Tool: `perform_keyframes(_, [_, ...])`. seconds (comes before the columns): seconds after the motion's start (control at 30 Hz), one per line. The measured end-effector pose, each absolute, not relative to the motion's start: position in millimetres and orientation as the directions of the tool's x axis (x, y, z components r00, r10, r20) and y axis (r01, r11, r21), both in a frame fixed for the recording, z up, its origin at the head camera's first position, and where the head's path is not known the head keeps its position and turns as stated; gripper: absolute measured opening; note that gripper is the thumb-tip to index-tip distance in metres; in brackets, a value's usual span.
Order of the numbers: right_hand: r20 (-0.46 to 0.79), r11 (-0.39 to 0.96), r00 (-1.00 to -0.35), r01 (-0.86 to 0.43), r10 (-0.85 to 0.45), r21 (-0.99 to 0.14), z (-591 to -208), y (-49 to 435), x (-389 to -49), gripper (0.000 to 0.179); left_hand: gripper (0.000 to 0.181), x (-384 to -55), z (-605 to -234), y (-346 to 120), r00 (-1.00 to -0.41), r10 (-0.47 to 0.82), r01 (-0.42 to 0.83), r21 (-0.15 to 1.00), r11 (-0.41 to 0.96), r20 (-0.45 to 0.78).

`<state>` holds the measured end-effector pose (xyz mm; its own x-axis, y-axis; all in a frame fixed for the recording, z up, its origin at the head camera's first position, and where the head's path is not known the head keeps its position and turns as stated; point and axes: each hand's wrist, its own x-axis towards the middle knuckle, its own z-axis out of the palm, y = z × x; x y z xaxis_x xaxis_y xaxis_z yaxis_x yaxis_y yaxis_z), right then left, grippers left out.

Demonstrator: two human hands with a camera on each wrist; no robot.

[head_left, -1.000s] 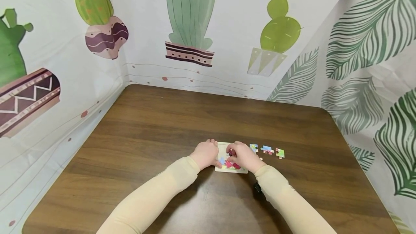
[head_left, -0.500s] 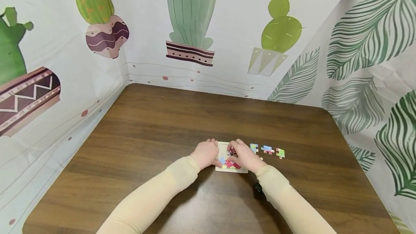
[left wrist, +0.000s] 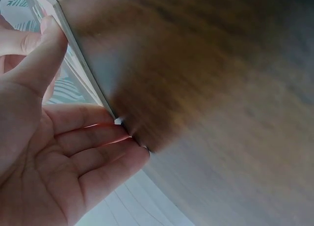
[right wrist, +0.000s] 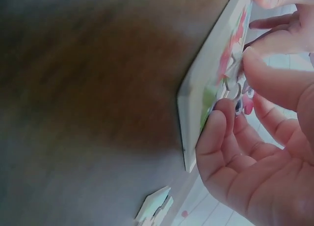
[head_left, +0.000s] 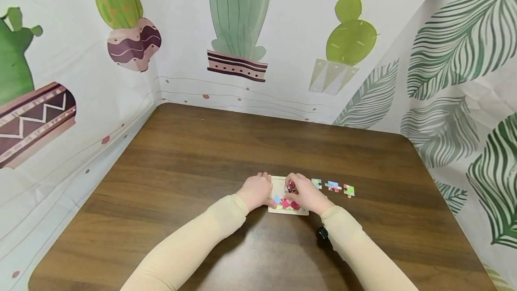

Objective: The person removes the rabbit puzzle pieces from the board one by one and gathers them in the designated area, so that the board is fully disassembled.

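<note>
A small light-wood jigsaw tray (head_left: pixel 278 185) lies on the table, with red, green and blue pieces fitted along its near side. My left hand (head_left: pixel 257 191) rests at the tray's left edge. Its fingers lie nearly straight along the side in the left wrist view, and the thumb (left wrist: pixel 51 37) touches the rim. Over the tray, my right hand (head_left: pixel 305 193) pinches a jigsaw piece (head_left: pixel 291 188) with a printed eye between thumb and curled fingers. From the right wrist, that piece's pink part (right wrist: pixel 248 104) shows tilted above the tray; its lower edge is hidden.
Right of the tray lie loose jigsaw pieces: a blue one (head_left: pixel 317 183), a blue and red one (head_left: pixel 333 186) and a green one (head_left: pixel 348 190). A brown wooden table (head_left: pixel 210 147) spreads around them, against a cactus-print cloth (head_left: pixel 181 48).
My right hand has shifted slightly to the right over the tray, still pinching the jigsaw piece. The left hand and tray stay in place.
</note>
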<state>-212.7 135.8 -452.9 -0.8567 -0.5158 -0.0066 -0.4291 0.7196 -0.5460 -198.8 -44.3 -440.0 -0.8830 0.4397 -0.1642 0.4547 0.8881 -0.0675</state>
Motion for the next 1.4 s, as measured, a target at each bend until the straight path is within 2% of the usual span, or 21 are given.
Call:
perform_keyframes(0.37, [-0.001,0.698,-0.890,-0.357,-0.457,-0.621,-455.2,142.8,-216.4,0.004,0.091,-199.4,-441.7,-42.9,-0.883,0.439,0.454,-0.071,0.888,-0.164])
perform_keyframes(0.7, [0.058,0.668,-0.900,-0.362,-0.431,-0.650,-451.6,158.9,-212.8,0.004,0.089,-198.8,-440.2,-42.1,-0.880,0.441,0.460,-0.081,0.884,-0.177])
perform_keyframes(1.4, [0.045,0.700,-0.925,-0.317,-0.378,-0.640,-448.6,212.5,-213.8,0.006,0.092,-197.6,-438.3,-43.0,-0.880,0.434,0.456,-0.090,0.885,-0.194])
